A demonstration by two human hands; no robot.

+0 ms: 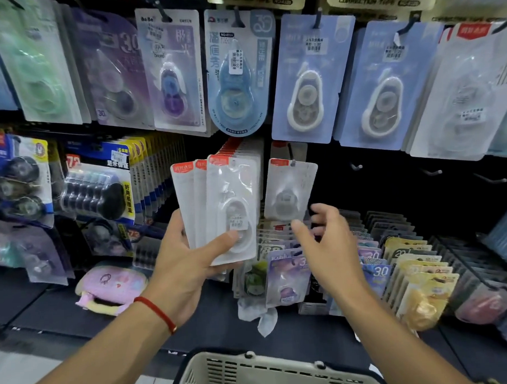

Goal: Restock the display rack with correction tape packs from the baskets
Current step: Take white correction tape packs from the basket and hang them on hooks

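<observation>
My left hand [188, 264] grips a fanned stack of white correction tape packs [229, 204] with red top labels, held upright in front of the rack. One matching pack [290, 187] hangs on a hook of the display rack just to the right. My right hand [324, 246] hovers just below and in front of that hanging pack, fingers loosely spread, holding nothing. A beige plastic basket [266, 371] sits at the bottom of the view below my arms; what it holds is mostly hidden.
Blue, purple and green correction tape packs [308, 79] fill the upper hooks. Bare hooks [431, 172] stick out to the right of the hanging pack. Slanted trays of packs [409, 269] stand lower right. A pink pouch [111, 288] lies on the shelf lower left.
</observation>
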